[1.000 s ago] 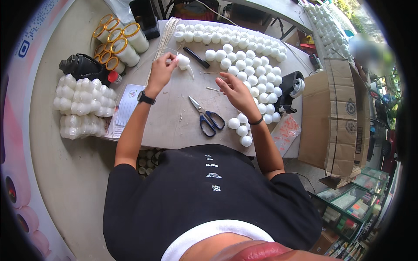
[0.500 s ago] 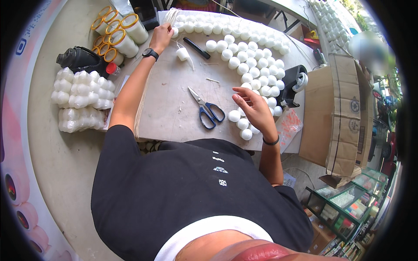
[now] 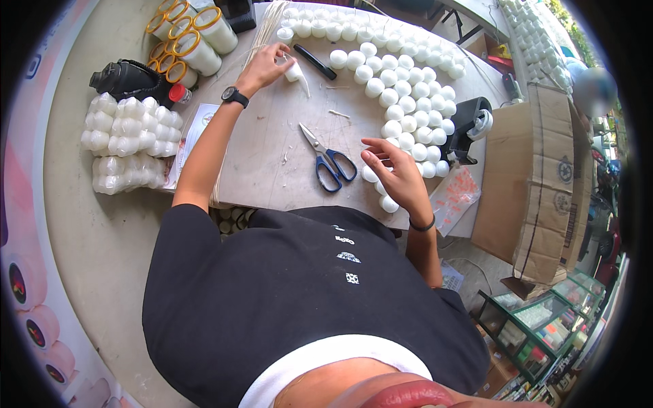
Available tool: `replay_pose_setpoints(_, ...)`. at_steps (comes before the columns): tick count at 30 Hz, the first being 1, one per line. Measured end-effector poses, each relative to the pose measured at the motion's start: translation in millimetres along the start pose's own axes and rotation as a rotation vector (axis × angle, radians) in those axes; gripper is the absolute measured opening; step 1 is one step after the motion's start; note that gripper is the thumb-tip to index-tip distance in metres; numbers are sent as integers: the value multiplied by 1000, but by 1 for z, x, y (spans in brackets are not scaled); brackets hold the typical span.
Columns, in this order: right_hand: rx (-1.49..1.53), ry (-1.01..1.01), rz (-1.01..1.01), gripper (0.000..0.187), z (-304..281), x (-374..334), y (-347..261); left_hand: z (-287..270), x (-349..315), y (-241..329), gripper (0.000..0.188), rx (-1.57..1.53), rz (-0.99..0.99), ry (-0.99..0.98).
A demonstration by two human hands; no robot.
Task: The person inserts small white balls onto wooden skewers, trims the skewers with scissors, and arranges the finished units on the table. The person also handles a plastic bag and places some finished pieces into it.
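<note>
My left hand (image 3: 267, 69) is at the far left of the table, fingers bent and slightly apart. Its fingertips reach the edge of a small white piece (image 3: 293, 72) with a pale string trailing from it; whether they grip it is unclear. Over the near end of a cluster of white balls (image 3: 407, 104), my right hand (image 3: 401, 178) hovers with fingers spread and nothing in it. Blue-handled scissors (image 3: 328, 160) lie partly open between my hands. A black marker (image 3: 315, 62) rests just right of my left hand.
A curved row of white balls (image 3: 367, 32) lines the table's far edge. Long pale strings (image 3: 266, 30) hang along its left side. Orange-rimmed jars (image 3: 197, 51) and wrapped white packs (image 3: 129, 136) stand left. A black tape dispenser (image 3: 466, 129) and cardboard box (image 3: 507, 180) are right.
My left hand has moved right and nearer, from the pale strings and the end of the far row to the small white piece. My right hand stays nearly still. The view has shifted slightly.
</note>
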State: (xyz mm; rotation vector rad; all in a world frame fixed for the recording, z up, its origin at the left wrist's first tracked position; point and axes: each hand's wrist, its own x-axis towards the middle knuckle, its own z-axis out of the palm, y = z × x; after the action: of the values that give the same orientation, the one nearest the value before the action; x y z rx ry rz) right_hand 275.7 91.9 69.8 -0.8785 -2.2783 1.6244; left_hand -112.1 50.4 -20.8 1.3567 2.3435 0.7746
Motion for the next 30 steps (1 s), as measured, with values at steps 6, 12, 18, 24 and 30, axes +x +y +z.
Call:
replay_pose_setpoints(6,-36,-92,30,40,2,5,-6,7,-9,-23,86,74,168,-84)
replay_pose_setpoints(12,-25,-80,23,39,4,4,-3,6,-6,-25,77,-75,166,-89)
replay_pose_setpoints(18,-71,-74,-71,30,29,8,1,14,-13,-29,73,-332,282,-19)
replay_pose_setpoints(24,-644,-18,-291,28,97,10,33,28,-17,-20,68,-329,240,54)
replay_pose_setpoints(30,-764,27,-221,33,107,18,43,19,-23,-7,54,-126,222,24)
